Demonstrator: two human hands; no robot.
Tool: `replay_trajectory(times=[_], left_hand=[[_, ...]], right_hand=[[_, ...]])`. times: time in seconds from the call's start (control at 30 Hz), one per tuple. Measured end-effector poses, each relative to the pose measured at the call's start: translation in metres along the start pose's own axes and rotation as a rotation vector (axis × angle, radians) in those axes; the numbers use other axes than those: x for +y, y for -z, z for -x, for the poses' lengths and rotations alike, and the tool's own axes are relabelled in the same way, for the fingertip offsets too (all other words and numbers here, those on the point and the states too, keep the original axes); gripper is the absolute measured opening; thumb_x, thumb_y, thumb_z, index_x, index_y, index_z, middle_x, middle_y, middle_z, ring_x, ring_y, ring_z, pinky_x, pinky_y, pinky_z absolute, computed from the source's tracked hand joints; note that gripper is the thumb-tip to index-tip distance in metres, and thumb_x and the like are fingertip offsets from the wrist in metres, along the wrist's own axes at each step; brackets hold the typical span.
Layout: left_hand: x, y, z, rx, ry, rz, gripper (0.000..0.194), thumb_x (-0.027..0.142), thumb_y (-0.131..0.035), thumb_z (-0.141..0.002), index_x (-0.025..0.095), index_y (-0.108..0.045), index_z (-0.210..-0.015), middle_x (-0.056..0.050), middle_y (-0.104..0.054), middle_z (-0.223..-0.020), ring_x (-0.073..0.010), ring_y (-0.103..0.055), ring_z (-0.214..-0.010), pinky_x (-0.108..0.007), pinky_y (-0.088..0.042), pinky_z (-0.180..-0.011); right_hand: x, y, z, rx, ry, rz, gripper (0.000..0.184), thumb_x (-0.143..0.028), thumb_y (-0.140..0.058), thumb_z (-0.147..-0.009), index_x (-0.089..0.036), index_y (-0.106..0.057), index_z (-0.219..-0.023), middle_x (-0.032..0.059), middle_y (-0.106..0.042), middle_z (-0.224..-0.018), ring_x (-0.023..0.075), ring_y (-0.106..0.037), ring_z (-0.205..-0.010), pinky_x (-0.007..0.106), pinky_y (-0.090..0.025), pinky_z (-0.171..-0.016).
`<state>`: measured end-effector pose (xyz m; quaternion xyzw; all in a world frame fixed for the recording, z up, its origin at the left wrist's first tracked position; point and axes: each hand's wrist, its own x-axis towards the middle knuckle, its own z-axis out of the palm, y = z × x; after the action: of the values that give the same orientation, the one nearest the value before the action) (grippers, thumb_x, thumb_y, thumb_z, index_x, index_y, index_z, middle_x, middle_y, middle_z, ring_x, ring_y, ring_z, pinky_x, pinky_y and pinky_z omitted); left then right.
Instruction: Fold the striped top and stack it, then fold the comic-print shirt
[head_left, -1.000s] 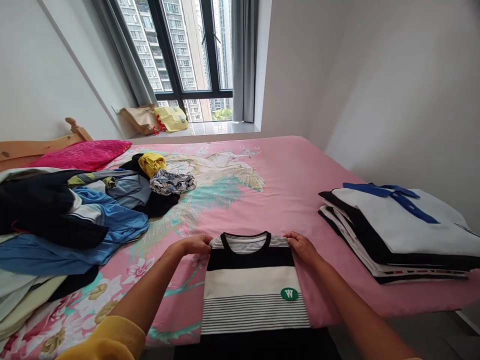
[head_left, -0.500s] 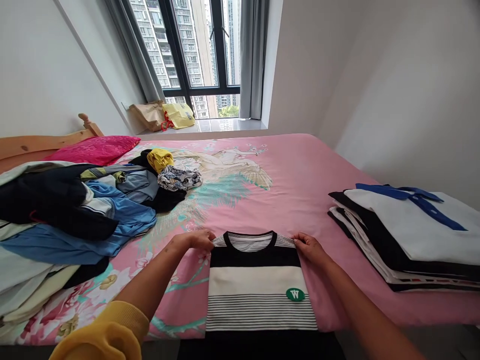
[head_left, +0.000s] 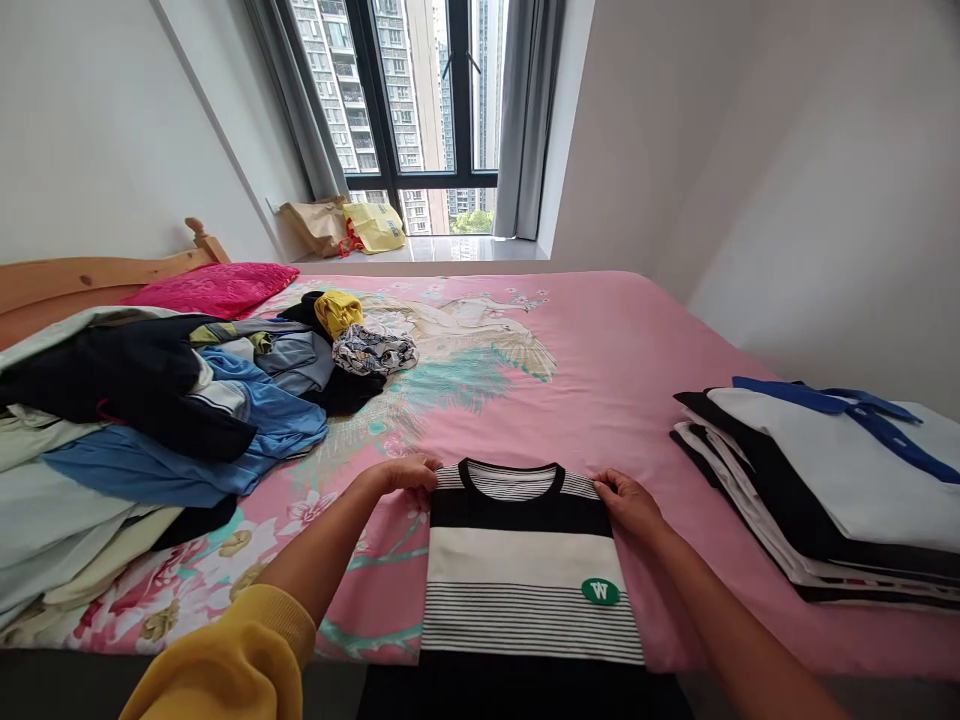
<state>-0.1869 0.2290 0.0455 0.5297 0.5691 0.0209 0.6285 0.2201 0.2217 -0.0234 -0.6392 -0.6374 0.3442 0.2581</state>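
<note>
A striped black, cream and white T-shirt [head_left: 519, 555] lies flat at the near edge of the bed, its black round collar pointing away from me. A green oval patch with a white W shows on its lower right. My left hand [head_left: 411, 474] pinches the shirt's left shoulder corner, fingers closed. At the opposite shoulder, my right hand [head_left: 624, 500] grips the corner between thumb and fingers. The sleeves are not visible; the shirt looks folded into a rectangle.
Left on the bed is a loose heap of clothes [head_left: 277, 420]. A stack of folded clothes [head_left: 810, 460], a white blue-collared shirt on top, stands at the right. Behind are a pink pillow [head_left: 214, 290], a pink floral sheet [head_left: 600, 380] and bags [head_left: 373, 227] on the windowsill.
The whole view has shifted slightly, so the scene sits a little farther right. Both hands keep hold of the shirt's shoulder corners, and the shirt stays nearly in place on the bed.
</note>
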Motion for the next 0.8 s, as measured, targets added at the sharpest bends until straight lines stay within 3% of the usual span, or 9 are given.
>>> replay_trajectory(times=[0.13, 0.3, 0.37, 0.43, 0.5, 0.6, 0.63, 0.73, 0.8], left_hand=[[-0.012, -0.017, 0.005, 0.134, -0.05, 0.076, 0.037, 0.025, -0.063, -0.06, 0.019, -0.05, -0.094, 0.002, -0.06, -0.064, -0.0148, -0.061, -0.049, -0.02, -0.04, -0.041], [-0.029, -0.042, 0.011, 0.523, -0.098, 0.072, 0.055, 0.015, -0.054, -0.066, 0.016, -0.042, -0.12, 0.001, -0.058, -0.069, -0.0146, -0.059, -0.051, -0.023, -0.042, -0.044], [-0.033, -0.055, 0.015, 0.726, -0.124, 0.036, 0.052, 0.015, -0.048, -0.072, 0.013, -0.041, -0.123, -0.005, -0.061, -0.081, -0.0186, -0.064, -0.068, -0.029, -0.049, -0.058], [-0.036, -0.071, 0.02, 0.895, -0.187, -0.007, 0.042, 0.016, -0.042, -0.078, 0.013, -0.045, -0.12, -0.012, -0.06, -0.103, -0.0214, -0.061, -0.097, -0.035, -0.048, -0.083], [-0.038, -0.09, 0.023, 0.983, -0.345, -0.139, 0.035, 0.017, -0.039, -0.083, 0.015, -0.053, -0.115, -0.012, -0.056, -0.12, -0.0206, -0.05, -0.118, -0.036, -0.037, -0.102], [-0.041, -0.12, 0.019, 0.965, -0.534, -0.483, 0.04, 0.026, -0.041, -0.086, 0.017, -0.054, -0.123, -0.01, -0.049, -0.136, -0.0216, -0.036, -0.131, -0.04, -0.023, -0.112], [-0.042, -0.126, 0.016, 0.943, -0.514, -0.577, 0.045, 0.03, -0.043, -0.086, 0.017, -0.05, -0.128, -0.01, -0.044, -0.141, -0.0238, -0.032, -0.134, -0.044, -0.02, -0.113], [-0.047, -0.132, 0.009, 0.946, -0.272, -0.667, 0.064, 0.044, -0.047, -0.083, 0.012, -0.039, -0.139, -0.014, -0.032, -0.148, -0.0303, -0.023, -0.138, -0.053, -0.01, -0.113], [-0.054, -0.127, 0.01, 1.023, -0.131, -0.639, 0.07, 0.046, -0.046, -0.083, 0.005, -0.037, -0.138, -0.02, -0.032, -0.147, -0.0321, -0.024, -0.138, -0.051, -0.012, -0.113]], right_hand=[[-0.003, -0.001, 0.002, 0.023, -0.016, 0.074, 0.025, -0.04, -0.05, -0.077, -0.024, -0.068, -0.085, 0.0001, -0.068, -0.083, 0.0175, -0.06, -0.074, 0.025, -0.041, -0.062], [0.002, -0.002, 0.002, 0.057, -0.018, 0.038, 0.026, -0.041, -0.05, -0.078, -0.023, -0.065, -0.087, 0.0012, -0.067, -0.083, 0.0182, -0.06, -0.075, 0.026, -0.043, -0.065], [-0.002, -0.003, 0.007, 0.159, -0.048, -0.005, 0.029, -0.041, -0.048, -0.078, -0.021, -0.063, -0.092, 0.003, -0.067, -0.087, 0.0192, -0.06, -0.078, 0.028, -0.045, -0.068], [-0.013, -0.008, 0.021, 0.303, -0.058, -0.037, 0.034, -0.043, -0.046, -0.079, -0.019, -0.06, -0.099, 0.0062, -0.065, -0.096, 0.0205, -0.06, -0.083, 0.031, -0.046, -0.073], [-0.03, -0.02, 0.041, 0.395, 0.05, -0.053, 0.036, -0.044, -0.043, -0.082, -0.019, -0.057, -0.104, 0.0089, -0.061, -0.107, 0.0217, -0.058, -0.092, 0.034, -0.046, -0.081], [-0.056, -0.049, 0.074, 0.314, 0.31, 0.008, 0.038, -0.04, -0.039, -0.087, -0.019, -0.053, -0.115, 0.0105, -0.055, -0.121, 0.0232, -0.05, -0.114, 0.041, -0.036, -0.101], [-0.062, -0.059, 0.083, 0.25, 0.356, 0.062, 0.04, -0.039, -0.039, -0.087, -0.019, -0.051, -0.12, 0.0108, -0.053, -0.126, 0.0243, -0.045, -0.121, 0.045, -0.03, -0.106], [-0.065, -0.077, 0.095, 0.094, 0.347, 0.208, 0.048, -0.038, -0.042, -0.086, -0.019, -0.046, -0.13, 0.0099, -0.046, -0.138, 0.0288, -0.031, -0.133, 0.056, -0.011, -0.111], [-0.059, -0.073, 0.095, 0.109, 0.297, 0.179, 0.051, -0.04, -0.042, -0.085, -0.018, -0.046, -0.131, 0.0103, -0.042, -0.141, 0.0289, -0.027, -0.135, 0.056, -0.012, -0.112]])
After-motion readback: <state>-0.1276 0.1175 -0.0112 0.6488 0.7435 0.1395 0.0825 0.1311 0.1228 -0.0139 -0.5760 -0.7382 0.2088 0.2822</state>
